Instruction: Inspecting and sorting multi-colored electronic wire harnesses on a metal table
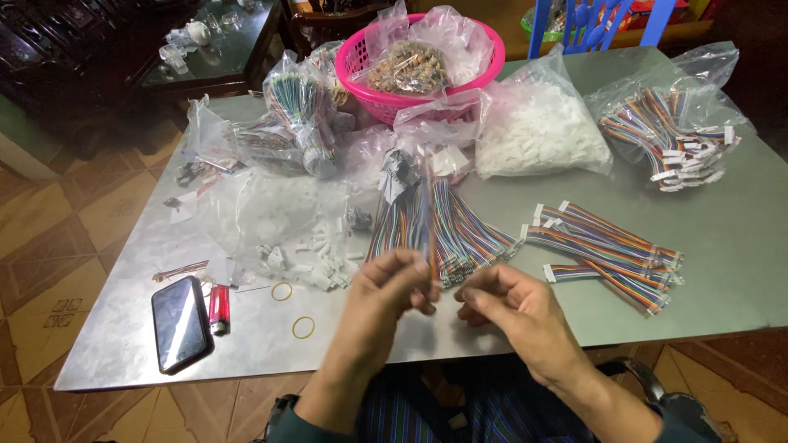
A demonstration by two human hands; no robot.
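Two hands up over the near edge of the bench, and both are working one thin strip of rainbow ribbon cable. Left hand has its grip pinched shut on the lower end of that strip, thumb against fingertips, holding it upright so the wires stand clear of the clutter. Right hand sits just beside it, fingers curled in toward the same end; it's blurred, so whether its grip has closed on the cable I cannot tell.

Directly behind the strip lies a fanned bundle of loose cables, ends pointing toward the person, handy for pulling the next one. Off to the right, a neat row of cables with white connectors rests flat, set apart from the loose ones, looking like a sorted pile. Farther back on the right, a clear bag of more connector-tipped cables, and beside it a bag of white plastic housings.

On the left, small white housings are spilled out of an open bag, close to the left hand. A pink basket holds bagged parts at the far edge. Near the front left corner, well away from the hands, lie a black phone, a red lighter and two yellow rubber bands.
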